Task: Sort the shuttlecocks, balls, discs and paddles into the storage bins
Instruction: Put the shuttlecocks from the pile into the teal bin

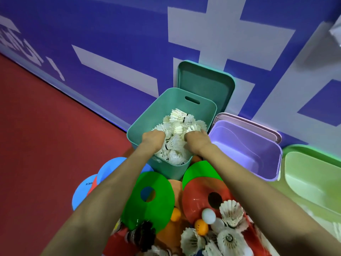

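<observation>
Left hand point(153, 138) and right hand point(196, 140) knuckle-deep among shuttlecocks point(178, 124), grip unclear.

Your red floor point(46, 135) carries teal bin point(175, 170), purple bin point(239, 137) and green bin point(304, 172) along the wall point(110, 34). Discs point(162, 191), balls point(208, 216) and shuttlecocks point(230, 211) are piled nearest you.

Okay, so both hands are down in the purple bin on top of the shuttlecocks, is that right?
Not quite: it's the wrong bin. The head view shows the left hand and right hand down in the teal bin, on top of the shuttlecocks. The purple bin stands beside it with neither hand in it.
</observation>
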Demonstrator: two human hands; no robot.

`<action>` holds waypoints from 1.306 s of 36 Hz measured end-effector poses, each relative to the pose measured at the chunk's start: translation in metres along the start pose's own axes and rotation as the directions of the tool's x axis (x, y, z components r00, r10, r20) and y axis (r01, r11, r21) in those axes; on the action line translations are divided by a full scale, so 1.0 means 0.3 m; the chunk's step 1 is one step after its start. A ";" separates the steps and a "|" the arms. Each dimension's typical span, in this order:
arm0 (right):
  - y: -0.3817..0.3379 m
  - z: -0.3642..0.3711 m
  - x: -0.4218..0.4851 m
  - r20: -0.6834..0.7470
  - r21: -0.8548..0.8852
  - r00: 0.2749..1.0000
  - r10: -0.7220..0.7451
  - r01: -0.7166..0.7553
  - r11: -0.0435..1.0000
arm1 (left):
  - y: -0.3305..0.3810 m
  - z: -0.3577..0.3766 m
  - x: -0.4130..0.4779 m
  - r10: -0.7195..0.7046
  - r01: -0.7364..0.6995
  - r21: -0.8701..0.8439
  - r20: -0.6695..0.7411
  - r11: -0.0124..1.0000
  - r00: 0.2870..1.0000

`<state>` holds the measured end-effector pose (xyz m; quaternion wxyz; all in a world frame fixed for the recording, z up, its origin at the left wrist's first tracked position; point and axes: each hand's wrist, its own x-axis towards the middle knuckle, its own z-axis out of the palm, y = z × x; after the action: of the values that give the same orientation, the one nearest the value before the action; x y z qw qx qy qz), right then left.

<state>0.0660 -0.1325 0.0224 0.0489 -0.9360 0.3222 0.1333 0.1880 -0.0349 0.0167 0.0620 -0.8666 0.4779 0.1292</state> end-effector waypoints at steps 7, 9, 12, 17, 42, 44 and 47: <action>0.053 -0.014 -0.117 -0.243 0.208 0.968 -0.057 0.109 0.972 | 0.037 0.006 -0.015 -0.011 0.016 -0.038 0.125 0.999 0.992; 0.078 -0.005 -0.166 -0.280 0.272 0.957 -0.075 0.154 0.950 | 0.053 -0.005 -0.030 0.004 0.004 -0.062 0.128 0.998 0.992; 0.119 0.011 -0.258 -0.336 0.364 0.938 -0.083 0.210 0.907 | 0.085 -0.024 -0.084 0.024 -0.024 -0.107 -0.002 0.994 1.000; 0.202 0.062 -0.464 -0.373 0.500 0.928 -0.020 0.220 0.838 | 0.203 0.030 -0.262 0.103 -0.191 -0.154 -0.451 0.969 0.887; 0.327 0.391 -0.743 -0.098 0.177 0.995 -0.031 0.048 0.983 | 0.469 0.324 -0.671 0.615 -0.619 -0.278 -0.113 0.735 0.781; 0.328 0.388 -0.737 -0.098 0.095 0.994 -0.044 0.053 0.994 | 0.461 0.330 -0.671 0.621 -0.625 -0.223 -0.100 0.748 0.778; 0.324 0.374 -0.735 -0.124 -0.005 0.990 -0.067 0.067 0.998 | 0.454 0.340 -0.667 0.605 -0.606 -0.192 -0.067 0.772 0.793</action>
<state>-0.1851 -0.0591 -0.0239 0.0327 -0.9528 0.2929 0.0734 -0.0456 0.0783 -0.0223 -0.0720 -0.6685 0.7155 0.1899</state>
